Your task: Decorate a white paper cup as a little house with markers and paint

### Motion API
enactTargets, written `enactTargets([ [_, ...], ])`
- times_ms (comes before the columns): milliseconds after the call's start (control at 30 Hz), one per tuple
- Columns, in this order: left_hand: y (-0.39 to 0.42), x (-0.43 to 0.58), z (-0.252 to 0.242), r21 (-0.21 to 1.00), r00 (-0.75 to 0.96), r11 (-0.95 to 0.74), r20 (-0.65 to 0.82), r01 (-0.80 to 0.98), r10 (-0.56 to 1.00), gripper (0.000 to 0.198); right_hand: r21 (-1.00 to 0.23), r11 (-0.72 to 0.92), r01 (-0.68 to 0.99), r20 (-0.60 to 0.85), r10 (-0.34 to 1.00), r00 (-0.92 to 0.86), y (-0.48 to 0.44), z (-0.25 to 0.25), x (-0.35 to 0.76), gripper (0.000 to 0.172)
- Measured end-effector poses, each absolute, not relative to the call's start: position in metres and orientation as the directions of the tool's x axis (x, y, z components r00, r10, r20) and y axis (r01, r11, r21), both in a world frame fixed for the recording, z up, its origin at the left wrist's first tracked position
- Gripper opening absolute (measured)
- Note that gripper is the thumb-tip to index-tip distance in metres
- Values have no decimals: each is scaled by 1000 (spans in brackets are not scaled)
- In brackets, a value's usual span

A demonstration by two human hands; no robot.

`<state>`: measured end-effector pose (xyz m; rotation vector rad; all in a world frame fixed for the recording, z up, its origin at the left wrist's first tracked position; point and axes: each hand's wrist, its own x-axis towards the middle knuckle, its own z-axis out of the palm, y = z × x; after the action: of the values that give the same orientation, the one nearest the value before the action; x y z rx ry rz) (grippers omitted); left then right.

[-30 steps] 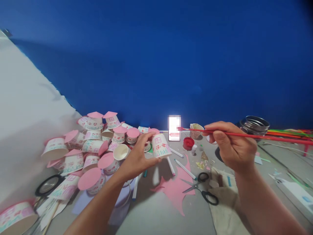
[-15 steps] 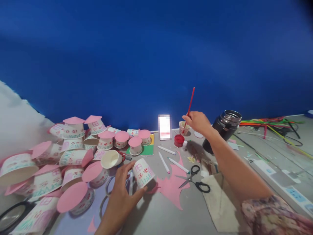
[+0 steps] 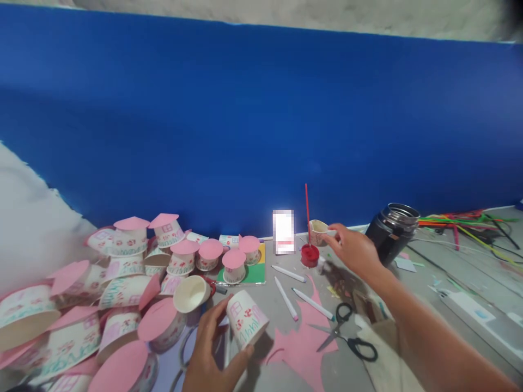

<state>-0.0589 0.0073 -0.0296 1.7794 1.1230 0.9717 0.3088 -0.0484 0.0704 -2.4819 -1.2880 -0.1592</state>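
Observation:
My left hand is closed around a white paper cup drawn with a window, red flowers and green grass. The cup is tilted above the table, its bottom end upward. At the back, my right hand has its fingers pinched on the side of a small stained cup. A thin red stick like a brush stands in the little red paint pot beside it, out of my hand. Near the pot lies a small white cap.
Many decorated cups with pink paper roofs pile up at left. Several markers, black-handled scissors and pink paper scraps lie in the middle. A black flask, cables and a lit phone stand or lie behind.
My right hand has let go of the red stick, now standing in the paint pot, and has moved onto the small cup. My left hand still holds the decorated cup. The view has tilted up.

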Motion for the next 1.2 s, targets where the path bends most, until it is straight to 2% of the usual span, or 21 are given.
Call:
enactTargets([
  [100,11,-60,-25,870,295,-347,249,350,923,68,-266,-405,875,266,842,470,-114,52,283,22],
  [167,10,-57,-16,811,312,-440,334,385,889,64,-304,-84,949,425,879,214,-149,36,263,32],
  [200,9,-54,-11,784,320,-476,367,399,873,61,-290,18,957,461,879,123,-161,28,253,36],
  [267,5,-47,-4,759,341,-522,408,389,847,59,-250,139,958,475,880,-4,-171,12,237,42],
  [367,-3,-38,-3,748,388,-577,451,327,804,57,-230,232,945,468,878,-102,-158,-10,225,48],
  [533,-9,-31,-18,706,458,-637,477,309,750,68,-188,303,934,567,810,-148,-127,-33,232,49],
  [667,-6,-33,-28,593,439,-736,594,326,674,73,-188,331,925,644,753,-139,-127,-48,243,43],
  [833,-11,-35,-28,550,494,-773,600,316,629,76,-194,350,916,675,726,-135,-129,-57,246,21],
  [1000,-21,-31,-30,473,542,-818,615,328,573,86,-193,353,915,672,727,-139,-128,-56,242,38],
  [1067,-23,-30,-34,424,542,-829,627,366,560,84,-198,342,919,674,728,-126,-128,-55,243,42],
  [1200,-23,-29,-42,329,516,-837,671,437,533,74,-225,260,939,667,744,-47,-128,-57,249,35],
])
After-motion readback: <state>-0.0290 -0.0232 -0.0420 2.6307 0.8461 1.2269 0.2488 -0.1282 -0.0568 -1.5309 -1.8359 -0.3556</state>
